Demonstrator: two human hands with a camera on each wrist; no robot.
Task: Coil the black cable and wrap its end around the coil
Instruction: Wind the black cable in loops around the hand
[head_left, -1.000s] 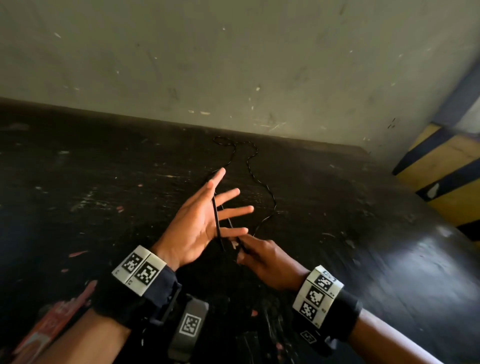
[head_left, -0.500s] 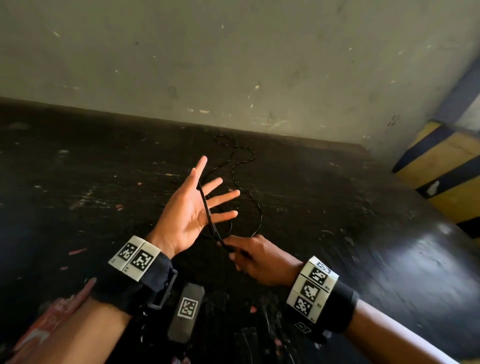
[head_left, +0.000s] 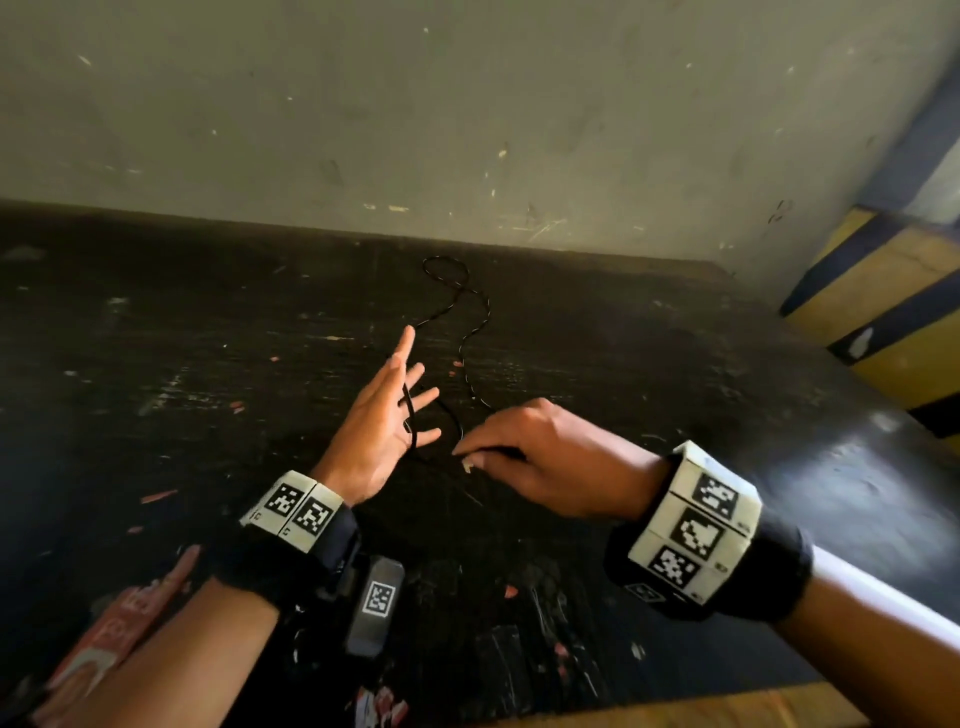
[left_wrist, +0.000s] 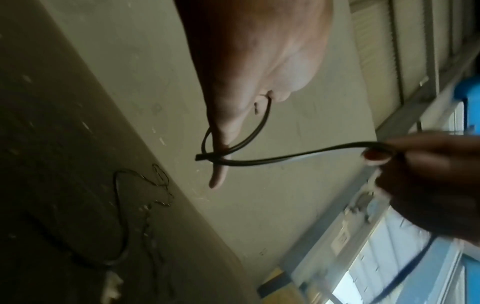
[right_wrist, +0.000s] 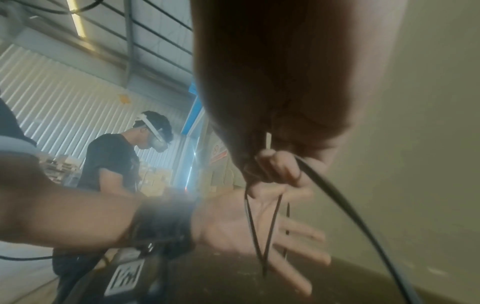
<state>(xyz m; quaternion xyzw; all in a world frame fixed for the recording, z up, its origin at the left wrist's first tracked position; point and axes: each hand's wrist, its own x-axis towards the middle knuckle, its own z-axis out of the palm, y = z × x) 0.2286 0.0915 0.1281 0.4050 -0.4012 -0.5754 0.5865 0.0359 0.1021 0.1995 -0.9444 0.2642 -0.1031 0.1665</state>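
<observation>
The thin black cable (head_left: 471, 332) snakes over the dark table (head_left: 208, 364) from a small loop near the wall toward my hands. My left hand (head_left: 382, 423) is held up with straight, spread fingers, and turns of cable (right_wrist: 259, 226) lie across its palm. In the left wrist view the cable (left_wrist: 233, 147) loops round one left digit. Just right of it, my right hand (head_left: 540, 457) pinches the cable (left_wrist: 311, 153) between thumb and fingertips (right_wrist: 275, 162). From that pinch the slack runs down to the table.
A grey wall (head_left: 467, 130) closes off the table's far side. A yellow-and-black striped barrier (head_left: 893, 312) stands at the right. A red wrapper (head_left: 114, 639) lies at the near left. Another person (right_wrist: 114, 160) stands off to the side in the right wrist view.
My right hand has swung from under the left hand's fingers out to their right, carrying the cable. The slack on the table has shifted toward my hands.
</observation>
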